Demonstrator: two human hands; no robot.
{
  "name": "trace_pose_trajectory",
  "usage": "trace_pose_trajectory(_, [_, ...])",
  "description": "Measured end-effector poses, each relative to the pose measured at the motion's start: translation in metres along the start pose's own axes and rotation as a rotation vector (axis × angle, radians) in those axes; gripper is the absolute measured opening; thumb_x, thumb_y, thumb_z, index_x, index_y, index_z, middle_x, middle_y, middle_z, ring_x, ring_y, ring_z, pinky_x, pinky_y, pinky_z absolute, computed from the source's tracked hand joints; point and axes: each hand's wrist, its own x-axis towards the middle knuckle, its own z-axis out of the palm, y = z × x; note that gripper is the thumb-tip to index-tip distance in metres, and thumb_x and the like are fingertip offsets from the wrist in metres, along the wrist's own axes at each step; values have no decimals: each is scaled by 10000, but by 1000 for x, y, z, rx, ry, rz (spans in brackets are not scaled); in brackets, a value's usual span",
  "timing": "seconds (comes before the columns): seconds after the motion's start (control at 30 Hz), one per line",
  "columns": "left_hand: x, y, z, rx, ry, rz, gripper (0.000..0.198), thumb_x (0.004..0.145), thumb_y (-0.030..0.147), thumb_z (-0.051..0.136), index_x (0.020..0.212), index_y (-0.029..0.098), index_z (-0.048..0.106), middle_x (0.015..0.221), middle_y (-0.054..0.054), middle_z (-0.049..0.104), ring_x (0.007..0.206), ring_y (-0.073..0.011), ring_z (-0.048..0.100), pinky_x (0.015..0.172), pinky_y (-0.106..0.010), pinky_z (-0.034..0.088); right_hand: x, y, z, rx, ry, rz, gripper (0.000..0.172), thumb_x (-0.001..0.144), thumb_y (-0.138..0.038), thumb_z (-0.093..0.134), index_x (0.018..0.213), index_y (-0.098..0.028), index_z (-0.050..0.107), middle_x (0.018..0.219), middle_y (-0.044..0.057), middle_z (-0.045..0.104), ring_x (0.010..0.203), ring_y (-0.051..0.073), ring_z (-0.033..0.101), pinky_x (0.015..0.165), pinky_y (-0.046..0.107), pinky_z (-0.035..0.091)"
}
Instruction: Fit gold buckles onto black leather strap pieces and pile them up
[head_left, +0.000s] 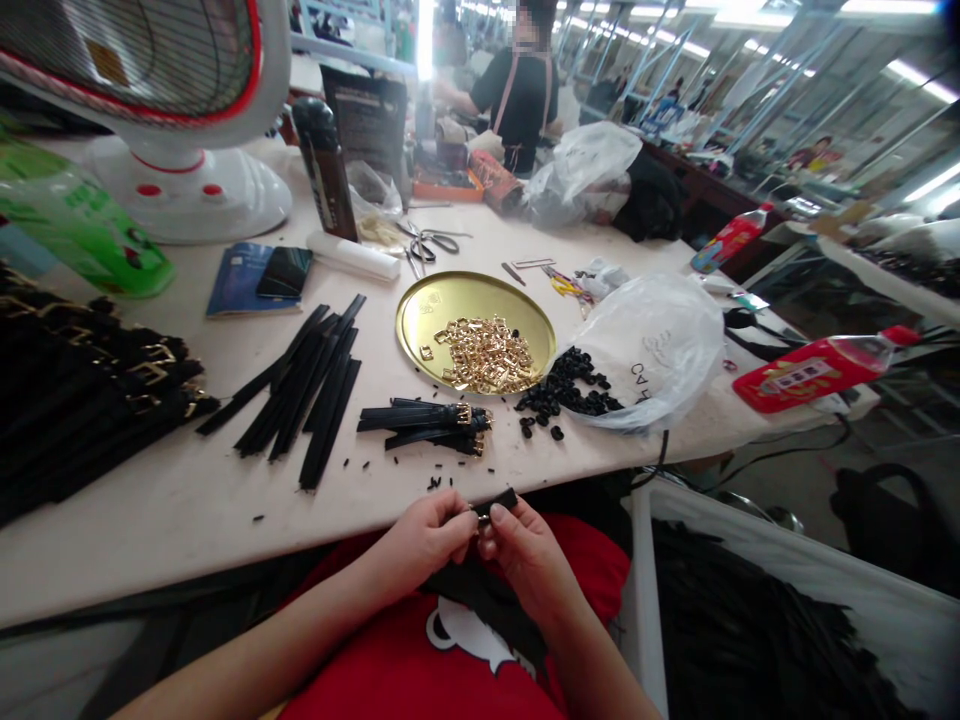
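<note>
Over my lap, just off the table's front edge, both hands meet at a short black strap (pixel 498 502) with a small gold-coloured buckle at its near end. My left hand (pixel 429 535) pinches the buckle end, its fingers closed. My right hand (pixel 529 560) grips the strap between thumb and fingers. In front of them lies a bundle of black straps with gold buckles (pixel 427 425). Behind it, a round gold tray (pixel 416 310) bears a heap of gold buckles (pixel 491 352). Small black loops (pixel 574 385) spill from a clear plastic bag (pixel 660 345).
Plain black strips (pixel 300 385) lie left of the tray, and a tall pile of buckled straps (pixel 90 390) is farther left. A fan (pixel 187 190), scissors (pixel 431 240) and red bottles (pixel 817 372) stand or lie around. A white bin (pixel 643 580) with black pieces sits at my right. A person (pixel 517 95) works beyond.
</note>
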Motion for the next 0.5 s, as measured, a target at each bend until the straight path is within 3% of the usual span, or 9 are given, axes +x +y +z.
trace_pose_trajectory(0.17, [-2, -1, -2, 52, -36, 16, 200, 762, 337, 432, 643, 176, 431, 483, 89, 412, 398, -43, 280, 394, -171, 197, 0, -3, -8, -96, -57, 24, 138, 678, -226, 687, 765, -146, 616, 613, -17, 598, 498, 48, 500, 509, 158, 399])
trace_pose_trajectory(0.37, [-1, -4, -4, 110, -63, 50, 195, 780, 329, 406, 660, 180, 440, 503, 86, 423, 416, -54, 297, 412, -176, 227, 2, -2, -11, -88, -63, 60, 166, 660, -270, 697, 738, -151, 612, 593, -23, 587, 482, 48, 491, 495, 164, 393])
trace_pose_trajectory(0.5, [0, -4, -3, 234, 8, 110, 172, 770, 317, 423, 664, 184, 451, 527, 76, 453, 465, -75, 371, 455, -188, 279, 0, 1, -9, -258, 0, -42, 161, 702, -291, 658, 765, -156, 596, 612, -25, 581, 499, 60, 495, 507, 182, 398])
